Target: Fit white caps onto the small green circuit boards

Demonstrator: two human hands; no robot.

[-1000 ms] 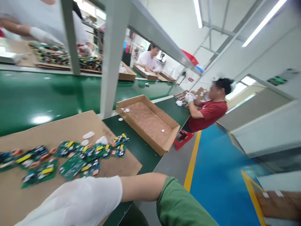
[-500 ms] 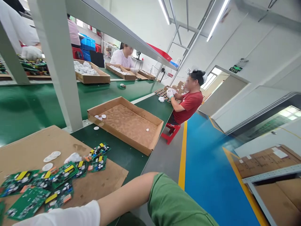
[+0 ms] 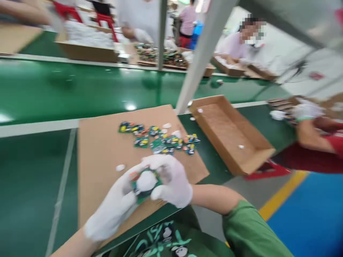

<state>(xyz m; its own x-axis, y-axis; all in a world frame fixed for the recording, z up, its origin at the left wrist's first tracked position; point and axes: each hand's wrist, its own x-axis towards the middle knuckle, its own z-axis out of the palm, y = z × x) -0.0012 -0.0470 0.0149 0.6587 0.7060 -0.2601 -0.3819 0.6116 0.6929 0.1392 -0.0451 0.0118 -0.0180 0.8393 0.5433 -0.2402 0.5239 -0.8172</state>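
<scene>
My gloved left hand point(image 3: 114, 201) grips the left side of a small green circuit board point(image 3: 141, 200), thumb in front and fingers behind. A round white disc point(image 3: 146, 181) covers the middle of the board. My gloved right hand point(image 3: 175, 180) is closed around the board's right side, its thumb by the lower edge. Both hands are over a flat cardboard sheet point(image 3: 99, 153). Beyond them several more circuit boards point(image 3: 158, 144) lie in a loose cluster on the sheet. A loose white disc point(image 3: 120, 167) lies left of my hands.
To the right sits a shallow cardboard box point(image 3: 227, 134) with a few small white pieces. A grey post point(image 3: 197, 57) rises behind the sheet. Across the green bench point(image 3: 107, 89), co-workers sit by boxes of white pieces. A person in red point(image 3: 316, 142) works at the right.
My view has swung left and down, away from the aisle. Both my hands are now in sight, holding a circuit board; before, only one of my arms showed, its hand out of frame.
</scene>
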